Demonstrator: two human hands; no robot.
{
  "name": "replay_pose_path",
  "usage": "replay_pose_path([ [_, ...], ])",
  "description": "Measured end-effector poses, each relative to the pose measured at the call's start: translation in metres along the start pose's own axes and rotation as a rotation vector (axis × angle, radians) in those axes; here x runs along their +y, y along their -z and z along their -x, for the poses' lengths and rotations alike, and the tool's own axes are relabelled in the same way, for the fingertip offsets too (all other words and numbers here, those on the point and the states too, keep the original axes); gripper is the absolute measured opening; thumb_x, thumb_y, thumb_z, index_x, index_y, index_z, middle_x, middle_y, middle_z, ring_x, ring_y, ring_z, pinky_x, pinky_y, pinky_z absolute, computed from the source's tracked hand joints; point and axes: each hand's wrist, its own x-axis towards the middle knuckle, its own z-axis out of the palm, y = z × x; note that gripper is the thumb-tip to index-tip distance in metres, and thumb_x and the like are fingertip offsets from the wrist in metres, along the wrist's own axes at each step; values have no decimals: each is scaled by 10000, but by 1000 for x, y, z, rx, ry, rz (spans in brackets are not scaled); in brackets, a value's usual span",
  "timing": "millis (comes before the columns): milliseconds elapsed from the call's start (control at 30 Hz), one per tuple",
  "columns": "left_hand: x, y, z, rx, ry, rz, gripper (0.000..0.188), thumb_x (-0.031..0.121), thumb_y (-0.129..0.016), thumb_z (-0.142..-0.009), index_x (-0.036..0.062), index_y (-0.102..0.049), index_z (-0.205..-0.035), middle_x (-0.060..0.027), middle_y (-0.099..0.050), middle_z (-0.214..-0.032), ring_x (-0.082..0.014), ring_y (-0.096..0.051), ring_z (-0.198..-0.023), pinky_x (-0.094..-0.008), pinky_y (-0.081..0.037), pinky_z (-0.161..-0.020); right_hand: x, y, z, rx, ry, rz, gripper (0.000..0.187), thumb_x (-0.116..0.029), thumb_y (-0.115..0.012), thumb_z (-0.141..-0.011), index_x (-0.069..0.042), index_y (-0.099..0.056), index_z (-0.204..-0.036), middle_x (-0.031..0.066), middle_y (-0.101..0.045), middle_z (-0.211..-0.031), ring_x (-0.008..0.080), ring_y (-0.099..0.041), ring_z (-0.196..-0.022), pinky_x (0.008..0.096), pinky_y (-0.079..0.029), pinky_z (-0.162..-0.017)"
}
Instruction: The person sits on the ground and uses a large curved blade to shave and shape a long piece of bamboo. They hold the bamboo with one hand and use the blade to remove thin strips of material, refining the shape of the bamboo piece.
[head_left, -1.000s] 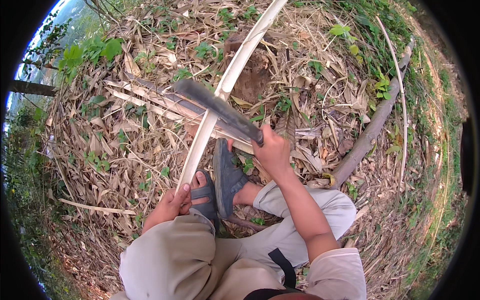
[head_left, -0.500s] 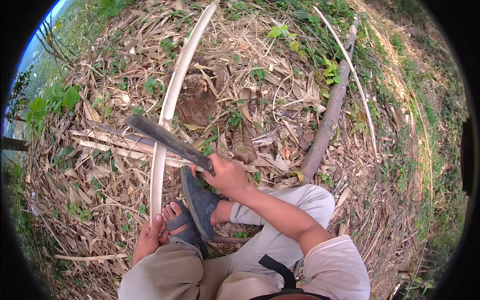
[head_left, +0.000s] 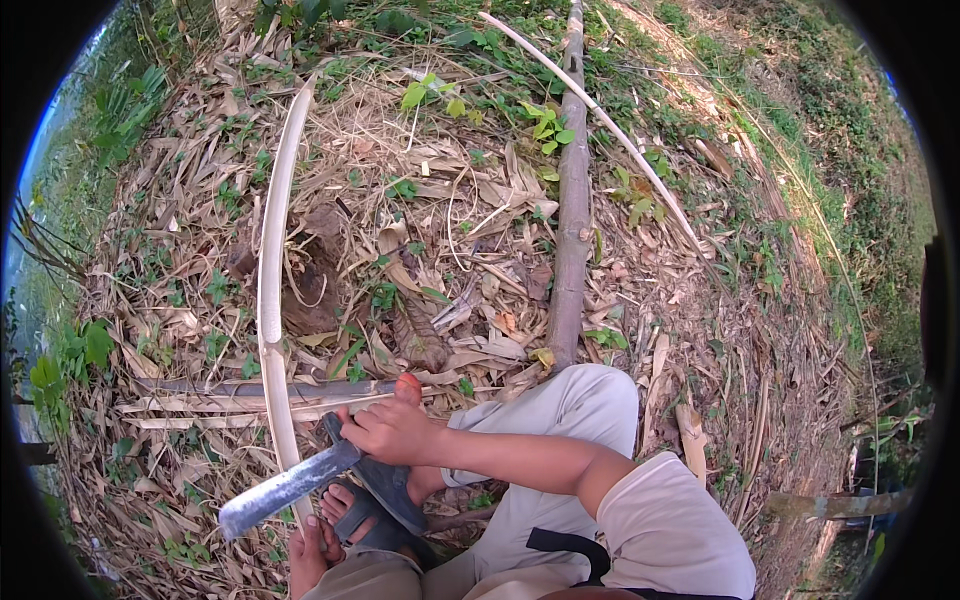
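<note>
Pale wood, one long split strip [head_left: 270,290], standing left of centre, near end at the left hand [head_left: 308,555], far end reaching past the stump [head_left: 310,300]. Progress: looks already split lengthwise, inner face bare; a node ridge [head_left: 272,345] shows partway along, so that spot looks uncut to me. How much is left, can't tell from here. Left fingers are pinched together on the near end. Right hand [head_left: 390,430] is clamped round the grip end of a big knife [head_left: 285,487] (fist hides most of the handle), blade crossing over the strip just beyond the left hand; touching or clear, can't tell. Outward: split lengths [head_left: 200,422] on the ground beyond the sandals [head_left: 400,505], bare branch [head_left: 572,220] far right of the strip.
</note>
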Motion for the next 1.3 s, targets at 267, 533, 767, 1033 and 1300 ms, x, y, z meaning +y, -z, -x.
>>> replay_pose_path([
  [267,10,1,-2,-54,26,93,425,425,-445,-1058,109,-417,-774,44,-284,-521,-71,-219,-407,-259,-158,-385,22,14,-18,24,-370,-155,268,-232,-744,-769,-63,-566,-876,110,-623,-702,342,-671,-660,436,-526,-610],
  [533,9,2,-1,112,19,8,413,411,-468,-1053,114,-427,-769,38,-322,-544,-72,-240,-414,-257,-172,-388,59,19,-27,93,-271,63,324,-212,-749,-758,-71,-551,-972,113,-615,-731,335,-659,-642,432,-513,-578],
  [767,2,0,-7,182,51,66,382,413,-497,-1042,128,-432,-796,41,-331,-547,-69,-240,-421,-253,-175,-393,16,3,-9,12,-96,-41,342,-240,-748,-792,-40,-523,-954,140,-654,-765,349,-682,-678,448,-518,-565],
  [1033,-4,3,-3,110,15,94,392,414,-492,-1043,132,-422,-781,38,-316,-543,-74,-219,-419,-262,-161,-394,59,38,-34,-90,-535,-102,330,-200,-693,-829,-27,-513,-1044,179,-662,-791,375,-688,-703,465,-537,-614],
  [1300,-14,19,-9,60,37,145,397,394,-507,-1041,113,-424,-773,28,-312,-547,-87,-225,-431,-267,-186,-413,27,0,-8,-2,-65,110,294,-161,-698,-713,-72,-563,-958,131,-674,-844,306,-709,-755,432,-544,-624],
])
